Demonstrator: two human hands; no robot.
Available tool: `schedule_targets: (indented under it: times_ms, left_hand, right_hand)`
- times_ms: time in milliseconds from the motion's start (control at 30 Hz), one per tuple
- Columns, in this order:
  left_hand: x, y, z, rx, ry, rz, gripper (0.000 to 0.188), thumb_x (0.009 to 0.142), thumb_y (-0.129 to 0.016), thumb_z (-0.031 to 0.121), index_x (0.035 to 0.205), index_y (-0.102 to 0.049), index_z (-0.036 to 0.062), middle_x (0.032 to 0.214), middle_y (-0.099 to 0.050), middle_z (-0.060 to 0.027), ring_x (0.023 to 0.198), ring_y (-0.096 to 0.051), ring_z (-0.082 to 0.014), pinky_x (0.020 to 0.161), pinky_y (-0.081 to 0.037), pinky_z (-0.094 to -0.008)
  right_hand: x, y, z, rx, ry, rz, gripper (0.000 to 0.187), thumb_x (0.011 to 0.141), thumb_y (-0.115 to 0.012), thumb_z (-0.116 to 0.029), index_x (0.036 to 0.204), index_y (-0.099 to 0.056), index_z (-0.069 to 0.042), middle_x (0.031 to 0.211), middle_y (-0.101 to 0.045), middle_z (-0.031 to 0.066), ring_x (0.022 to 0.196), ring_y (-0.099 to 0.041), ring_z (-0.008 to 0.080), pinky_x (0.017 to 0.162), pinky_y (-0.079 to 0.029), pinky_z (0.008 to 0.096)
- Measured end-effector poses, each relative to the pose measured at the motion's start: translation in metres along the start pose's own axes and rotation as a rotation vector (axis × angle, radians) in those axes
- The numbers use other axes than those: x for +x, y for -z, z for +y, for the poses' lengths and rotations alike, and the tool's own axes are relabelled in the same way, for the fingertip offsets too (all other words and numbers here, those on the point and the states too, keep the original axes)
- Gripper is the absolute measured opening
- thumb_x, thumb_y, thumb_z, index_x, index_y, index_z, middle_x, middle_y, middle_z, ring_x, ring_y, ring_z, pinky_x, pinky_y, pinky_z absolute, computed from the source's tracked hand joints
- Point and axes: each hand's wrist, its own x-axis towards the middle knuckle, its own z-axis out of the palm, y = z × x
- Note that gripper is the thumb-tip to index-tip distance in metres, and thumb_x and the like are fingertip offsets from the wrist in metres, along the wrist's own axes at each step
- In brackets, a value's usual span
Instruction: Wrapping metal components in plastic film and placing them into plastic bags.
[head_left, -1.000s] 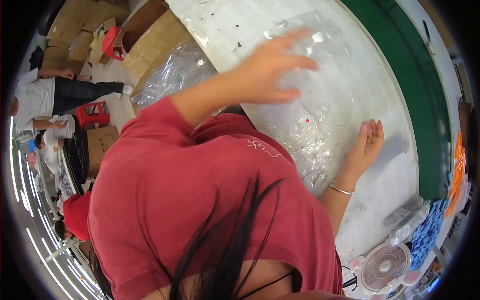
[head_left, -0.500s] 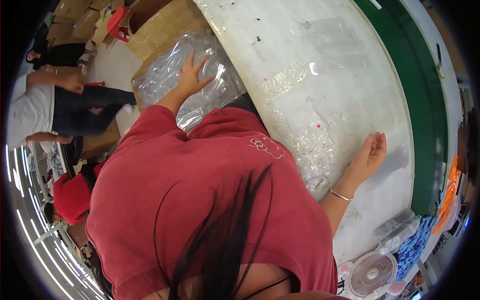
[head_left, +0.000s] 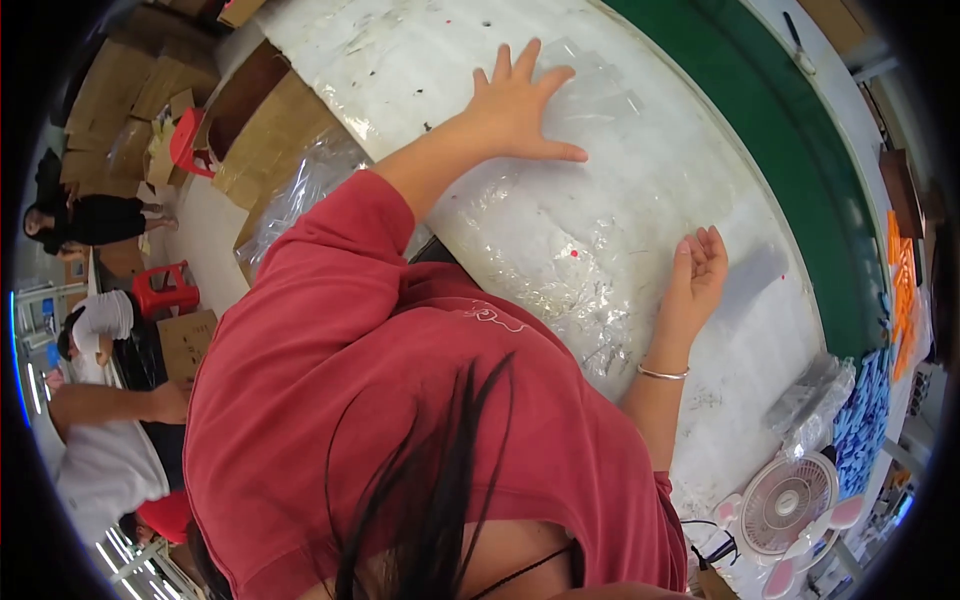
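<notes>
My left hand (head_left: 515,105) is stretched over the white tabletop (head_left: 510,230), its fingers spread and nothing held. Thin clear plastic pieces (head_left: 605,90) lie on the table beside its fingertips; whether the hand touches them I cannot tell. My right hand (head_left: 697,272), with a bangle on the wrist, hovers over the right part of the table, palm turned up. Its fingers curl loosely and hold nothing visible. Crinkled clear film and a small red dot (head_left: 574,254) show on the surface between the hands.
An open cardboard box with clear plastic bags (head_left: 310,190) stands left of the table. A green strip (head_left: 740,110) runs along the far side. At the right are a fan (head_left: 788,505), a clear bag (head_left: 812,405) and blue pieces (head_left: 862,410). People stand at the left.
My left hand has moved from over the box of plastic bags to the right, above the table by the clear pieces. My right hand stays raised over the table; the view has shifted.
</notes>
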Motion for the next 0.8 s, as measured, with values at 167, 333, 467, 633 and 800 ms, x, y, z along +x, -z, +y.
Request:
schedule_targets:
  times_ms: [167, 333, 467, 633, 800]
  left_hand:
    - [0.021, -0.022, 0.024, -0.017, 0.075, -0.193, 0.079, 0.064, -0.074, 0.051, 0.132, -0.048, 0.0179, 0.148, -0.028, -0.0232, 0.124, -0.037, -0.0429, 0.093, -0.036, -0.0534]
    - [0.014, -0.018, 0.015, -0.104, 0.099, -0.227, 0.072, 0.064, -0.073, 0.043, 0.125, -0.048, 0.0146, 0.149, -0.029, -0.0214, 0.121, -0.039, -0.0402, 0.09, -0.039, -0.0505]
    - [0.009, -0.012, 0.022, -0.13, 0.137, -0.292, 0.063, 0.063, -0.074, 0.038, 0.114, -0.047, 0.0123, 0.151, -0.027, -0.0183, 0.127, -0.037, -0.0403, 0.093, -0.039, -0.051]
    - [0.01, -0.019, 0.039, -0.013, 0.187, -0.323, 0.063, 0.06, -0.075, 0.034, 0.112, -0.052, 0.0087, 0.148, -0.031, -0.0188, 0.123, -0.039, -0.0403, 0.089, -0.041, -0.0515]
    - [-0.008, -0.016, 0.026, -0.181, 0.134, -0.294, 0.055, 0.059, -0.076, 0.031, 0.102, -0.054, 0.0068, 0.149, -0.032, -0.0189, 0.124, -0.042, -0.0396, 0.091, -0.042, -0.052]
  right_hand:
    - [0.012, 0.018, 0.001, -0.02, -0.003, -0.004, 0.047, 0.089, -0.062, -0.011, 0.132, -0.049, 0.002, 0.124, -0.057, 0.0161, 0.105, -0.057, 0.0207, 0.087, -0.046, 0.0284]
    - [0.011, 0.024, 0.007, -0.053, -0.003, -0.009, 0.047, 0.088, -0.063, -0.011, 0.132, -0.049, 0.002, 0.123, -0.057, 0.0162, 0.104, -0.058, 0.0209, 0.087, -0.046, 0.0286]
    - [0.006, 0.03, 0.011, -0.054, -0.006, 0.011, 0.048, 0.088, -0.064, -0.011, 0.131, -0.049, 0.002, 0.123, -0.057, 0.0163, 0.104, -0.058, 0.0211, 0.087, -0.047, 0.0286]
    - [0.003, 0.039, 0.021, -0.053, 0.008, 0.006, 0.048, 0.087, -0.064, -0.01, 0.131, -0.049, 0.002, 0.122, -0.057, 0.0164, 0.104, -0.058, 0.0213, 0.087, -0.047, 0.0288]
    - [-0.002, 0.049, 0.028, -0.027, 0.013, -0.001, 0.047, 0.087, -0.064, -0.008, 0.13, -0.049, 0.002, 0.122, -0.057, 0.0163, 0.105, -0.058, 0.0214, 0.086, -0.048, 0.0288]
